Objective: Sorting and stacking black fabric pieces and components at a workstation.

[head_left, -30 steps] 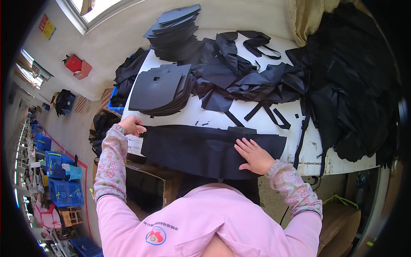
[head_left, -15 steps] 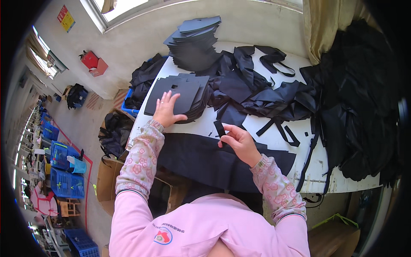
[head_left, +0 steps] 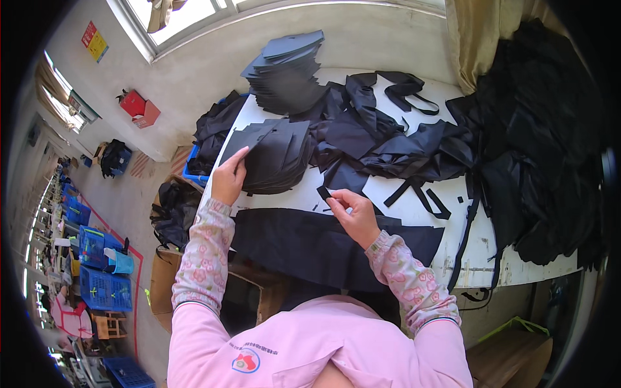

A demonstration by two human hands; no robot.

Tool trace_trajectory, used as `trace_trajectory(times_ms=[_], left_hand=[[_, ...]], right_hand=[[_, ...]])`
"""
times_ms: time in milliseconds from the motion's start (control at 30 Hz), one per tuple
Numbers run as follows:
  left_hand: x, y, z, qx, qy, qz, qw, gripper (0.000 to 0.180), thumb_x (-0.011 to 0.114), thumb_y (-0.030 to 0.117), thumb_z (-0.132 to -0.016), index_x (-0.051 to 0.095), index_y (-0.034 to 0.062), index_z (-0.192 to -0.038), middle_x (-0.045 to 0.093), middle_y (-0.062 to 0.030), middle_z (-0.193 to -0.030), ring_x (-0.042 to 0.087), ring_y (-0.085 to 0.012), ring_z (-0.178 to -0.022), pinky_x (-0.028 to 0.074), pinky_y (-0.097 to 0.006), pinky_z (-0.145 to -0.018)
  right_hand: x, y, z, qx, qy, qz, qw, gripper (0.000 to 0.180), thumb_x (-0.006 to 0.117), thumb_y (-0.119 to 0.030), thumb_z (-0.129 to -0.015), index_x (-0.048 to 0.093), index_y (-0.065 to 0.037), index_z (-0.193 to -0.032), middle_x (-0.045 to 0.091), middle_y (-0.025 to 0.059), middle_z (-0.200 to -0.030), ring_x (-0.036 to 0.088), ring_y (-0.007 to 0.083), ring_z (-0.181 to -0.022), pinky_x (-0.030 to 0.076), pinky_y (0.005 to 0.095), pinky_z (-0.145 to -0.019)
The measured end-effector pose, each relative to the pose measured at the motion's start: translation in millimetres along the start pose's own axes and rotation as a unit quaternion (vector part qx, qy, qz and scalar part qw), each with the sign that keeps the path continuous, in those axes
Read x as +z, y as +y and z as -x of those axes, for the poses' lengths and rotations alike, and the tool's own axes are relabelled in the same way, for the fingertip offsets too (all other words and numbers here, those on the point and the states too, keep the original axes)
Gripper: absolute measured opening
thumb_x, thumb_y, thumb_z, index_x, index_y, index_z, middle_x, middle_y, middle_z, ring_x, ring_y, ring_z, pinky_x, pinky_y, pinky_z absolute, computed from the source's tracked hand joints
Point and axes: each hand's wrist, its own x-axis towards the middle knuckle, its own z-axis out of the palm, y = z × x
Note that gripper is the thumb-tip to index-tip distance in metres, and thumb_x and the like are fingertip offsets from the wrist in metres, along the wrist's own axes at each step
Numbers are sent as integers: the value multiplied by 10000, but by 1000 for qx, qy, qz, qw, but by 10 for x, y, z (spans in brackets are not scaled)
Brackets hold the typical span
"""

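Observation:
My left hand [head_left: 229,178] grips the top black cut piece of a stack of flat black fabric pieces [head_left: 279,158] and lifts its edge. My right hand [head_left: 352,213] pinches a small black strip [head_left: 325,193] between thumb and fingers, just above a wide black fabric panel [head_left: 323,249] laid along the near edge of the white table [head_left: 427,194]. The two hands are about a forearm's length apart.
A taller stack of dark cut pieces [head_left: 288,71] sits at the table's far edge. Loose black fabric and straps [head_left: 401,136] cover the middle and right. Black cloth [head_left: 537,149] hangs at the right. A cardboard box [head_left: 168,278] and blue crates [head_left: 100,288] stand on the floor at left.
My left hand went from the wide panel's left end up to the stack and now lifts its top piece. My right hand left the panel and picked up a small black strip.

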Motion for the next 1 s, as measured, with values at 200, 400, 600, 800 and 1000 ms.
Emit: trace_trajectory(times_ms=[200,400,600,800,1000], left_hand=[[-296,1031,378,-16,-20,214,976,269,589,99,-986,642,-48,-1206,655,-4,-810,523,-31,-701,443,-212,-607],[-346,1184,504,-10,-132,218,967,270,603,49,-956,651,-30,-1210,700,-63,-904,628,-99,-799,496,-242,-725],[-333,1162,366,208,-406,325,828,481,706,104,-857,598,-16,-1310,589,-132,-1266,589,-225,-1123,477,-335,-928],[438,1283,582,33,-196,295,935,480,716,-31,-798,592,31,-1257,595,-83,-1113,612,-162,-890,495,-265,-805],[630,1462,523,219,-87,134,963,241,713,-31,-764,659,14,-995,643,-109,-948,641,-251,-783,524,-322,-706]], right_hand=[[-63,-337,-271,-92,72,53,992,89,699,-116,-846,694,-29,-867,648,83,-780,642,237,-649,485,317,-593],[-135,-268,-234,-86,53,49,994,79,698,-100,-829,696,-26,-857,653,92,-788,643,248,-652,499,329,-651],[-266,95,-120,9,-2,-177,984,73,691,-54,-850,710,-20,-911,630,71,-894,609,113,-779,468,259,-696],[-318,-57,-64,-28,-157,-116,980,142,631,-124,-961,704,-32,-1041,552,24,-963,568,115,-835,466,222,-750],[-705,-347,-16,274,-295,-340,850,395,578,-315,-1016,569,-18,-1276,611,23,-1092,600,118,-1047,492,284,-946]])
